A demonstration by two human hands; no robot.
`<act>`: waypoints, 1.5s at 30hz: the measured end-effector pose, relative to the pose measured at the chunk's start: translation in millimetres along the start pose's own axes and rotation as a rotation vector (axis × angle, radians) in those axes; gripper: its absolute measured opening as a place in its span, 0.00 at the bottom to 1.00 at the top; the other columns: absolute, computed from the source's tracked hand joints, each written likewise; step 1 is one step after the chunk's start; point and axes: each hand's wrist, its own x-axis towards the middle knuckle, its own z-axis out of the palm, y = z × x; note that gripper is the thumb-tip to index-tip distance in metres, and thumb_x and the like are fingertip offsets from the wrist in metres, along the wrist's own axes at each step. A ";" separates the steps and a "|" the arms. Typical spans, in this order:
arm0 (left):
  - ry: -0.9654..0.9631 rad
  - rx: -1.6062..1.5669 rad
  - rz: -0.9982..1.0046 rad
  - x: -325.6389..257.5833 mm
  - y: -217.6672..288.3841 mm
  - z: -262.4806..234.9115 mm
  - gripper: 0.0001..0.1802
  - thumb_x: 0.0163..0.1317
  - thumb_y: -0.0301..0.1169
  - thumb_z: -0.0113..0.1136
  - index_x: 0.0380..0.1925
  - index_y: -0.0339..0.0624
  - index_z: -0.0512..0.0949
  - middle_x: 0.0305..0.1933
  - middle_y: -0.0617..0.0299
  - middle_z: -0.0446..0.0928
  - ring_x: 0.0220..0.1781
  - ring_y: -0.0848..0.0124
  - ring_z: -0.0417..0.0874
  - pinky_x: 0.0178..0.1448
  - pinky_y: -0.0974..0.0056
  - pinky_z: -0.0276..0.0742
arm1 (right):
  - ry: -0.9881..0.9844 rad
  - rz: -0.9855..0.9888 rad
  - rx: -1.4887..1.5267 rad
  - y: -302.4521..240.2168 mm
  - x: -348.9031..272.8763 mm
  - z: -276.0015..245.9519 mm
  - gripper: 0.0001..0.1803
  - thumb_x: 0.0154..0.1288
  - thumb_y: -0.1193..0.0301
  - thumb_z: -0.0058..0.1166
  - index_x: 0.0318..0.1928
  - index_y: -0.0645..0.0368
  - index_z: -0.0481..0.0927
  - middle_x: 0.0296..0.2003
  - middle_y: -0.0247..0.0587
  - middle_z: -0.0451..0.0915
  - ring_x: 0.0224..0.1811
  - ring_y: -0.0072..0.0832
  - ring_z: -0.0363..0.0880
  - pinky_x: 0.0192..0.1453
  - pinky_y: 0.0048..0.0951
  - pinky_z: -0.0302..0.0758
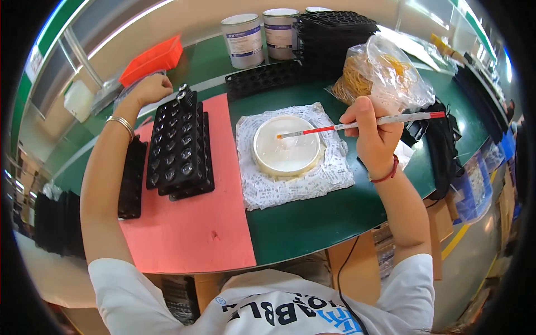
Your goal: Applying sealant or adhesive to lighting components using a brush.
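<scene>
My right hand is closed around a slim paintbrush with a red and white handle. The brush's tip hangs over a round white dish with whitish content, which stands on folded printed paper. My left hand reaches past the far end of a black tray holding rows of shiny round pieces. Its fingers are curled beside a clear plastic bag; what they grip, if anything, is hidden. At the tray's far corner sits a small shiny piece.
A pink sheet lies under the stacked trays. Another black tray lies below my left forearm. Behind are white cans, stacked black trays, an orange bin and a bag of yellowish bands.
</scene>
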 end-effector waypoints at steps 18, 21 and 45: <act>-0.668 -0.291 -0.028 59.0 18.0 30.7 0.17 0.53 0.44 0.59 0.21 0.41 0.76 0.22 0.72 0.71 0.26 0.82 0.67 0.33 0.75 0.61 | -0.064 -0.489 -0.114 23.6 18.4 -14.4 0.05 0.49 0.78 0.54 0.20 0.63 0.74 0.12 0.38 0.68 0.09 0.26 0.64 0.12 0.20 0.58; -0.639 -0.278 -0.011 55.5 32.3 24.9 0.16 0.53 0.44 0.59 0.22 0.41 0.76 0.22 0.72 0.70 0.27 0.82 0.68 0.33 0.76 0.61 | -0.034 -0.514 -0.101 32.6 17.8 -13.0 0.03 0.47 0.79 0.55 0.24 0.63 0.75 0.13 0.36 0.69 0.09 0.25 0.64 0.12 0.20 0.58; -0.041 -0.463 -0.123 6.5 46.0 -50.8 0.15 0.57 0.47 0.53 0.31 0.50 0.78 0.22 0.74 0.69 0.18 0.86 0.59 0.21 0.80 0.52 | 0.083 -0.116 -0.022 28.1 22.5 -10.5 0.17 0.60 0.70 0.51 0.14 0.60 0.70 0.07 0.34 0.61 0.08 0.18 0.61 0.12 0.22 0.54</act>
